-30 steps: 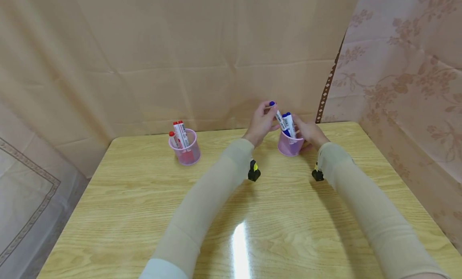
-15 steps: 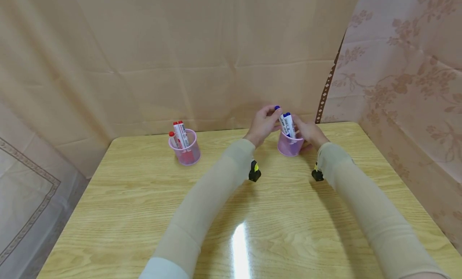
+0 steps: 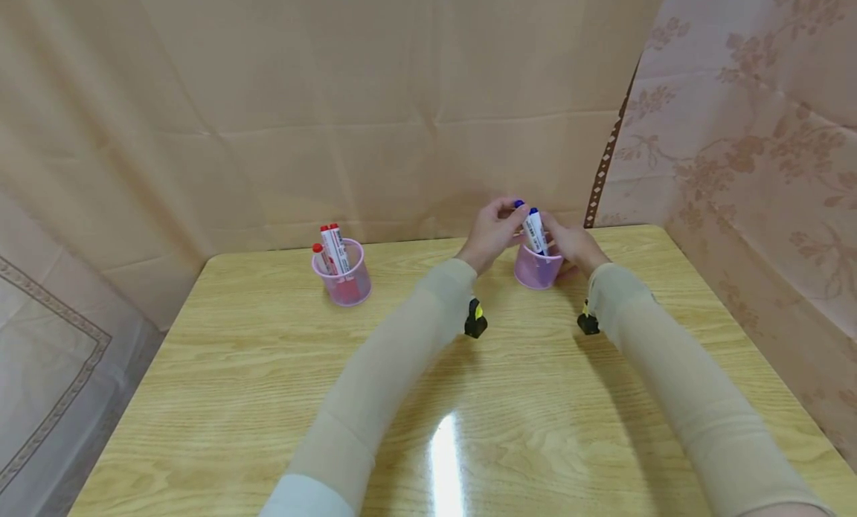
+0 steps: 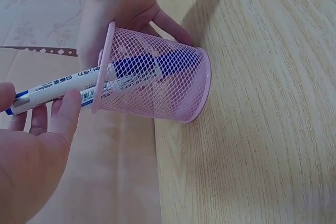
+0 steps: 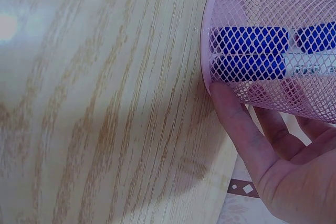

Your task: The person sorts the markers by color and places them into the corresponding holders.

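In the head view my left hand (image 3: 492, 236) pinches a blue-capped whiteboard marker (image 4: 55, 88) by its end. The marker's blue cap points down inside a pink mesh pen cup (image 3: 538, 271), which stands on the table. Other blue markers (image 5: 249, 66) stand in the cup, caps toward its base, seen through the mesh in the right wrist view. My right hand (image 3: 576, 248) holds the cup from the right, its fingers (image 5: 236, 121) curved along the mesh wall; part of them is hidden behind the cup.
A second pink mesh cup (image 3: 350, 288) with several red markers (image 3: 337, 249) stands left of my left hand. The wooden table (image 3: 522, 405) ends close behind both cups, where a beige cloth (image 3: 321, 130) hangs. A patterned cloth (image 3: 756, 130) hangs at the right.
My left hand has moved slightly right and down, lowering the pinched marker further into the cup beside the others. My right hand and the cup have stayed in place.
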`<state>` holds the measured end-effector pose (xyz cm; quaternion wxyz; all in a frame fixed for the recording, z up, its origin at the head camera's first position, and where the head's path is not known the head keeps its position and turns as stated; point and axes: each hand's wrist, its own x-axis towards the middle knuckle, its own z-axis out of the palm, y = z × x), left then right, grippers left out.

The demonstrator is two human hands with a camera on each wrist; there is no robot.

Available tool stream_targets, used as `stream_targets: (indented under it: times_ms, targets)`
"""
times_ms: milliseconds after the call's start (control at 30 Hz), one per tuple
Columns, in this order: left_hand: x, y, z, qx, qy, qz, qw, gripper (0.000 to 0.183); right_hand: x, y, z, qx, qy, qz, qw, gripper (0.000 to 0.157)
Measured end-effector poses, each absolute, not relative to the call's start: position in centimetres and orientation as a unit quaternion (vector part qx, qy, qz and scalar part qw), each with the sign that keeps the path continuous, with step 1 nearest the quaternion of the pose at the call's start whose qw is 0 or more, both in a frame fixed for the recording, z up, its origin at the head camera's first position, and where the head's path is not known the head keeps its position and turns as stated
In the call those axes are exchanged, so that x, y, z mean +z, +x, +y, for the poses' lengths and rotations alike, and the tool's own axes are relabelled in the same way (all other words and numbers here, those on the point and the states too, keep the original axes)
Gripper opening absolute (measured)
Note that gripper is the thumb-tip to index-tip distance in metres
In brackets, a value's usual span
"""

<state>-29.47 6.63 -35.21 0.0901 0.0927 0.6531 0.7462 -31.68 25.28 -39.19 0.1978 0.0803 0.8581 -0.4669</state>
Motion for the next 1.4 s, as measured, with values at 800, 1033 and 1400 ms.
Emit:
stream_targets:
  times_ms: [800, 1033, 1400]
  targets:
    - [-35.4, -29.0, 7.3, 0.742, 0.091, 0.658, 0.086, 0.029, -39.3, -31.6, 25.0, -0.476, 0.080, 0.856, 0.183, 0.102]
    - [-35.2, -29.0, 8.1, 0.734, 0.095, 0.670, 0.059, 0.030, -39.3, -31.5, 25.2, -0.481, 0.079, 0.855, 0.178, 0.102]
    - [-34.9, -28.6, 9.2, 0.674, 0.116, 0.726, 0.068, 0.022, -39.4, -31.6, 25.3, -0.477, 0.075, 0.858, 0.177, 0.112]
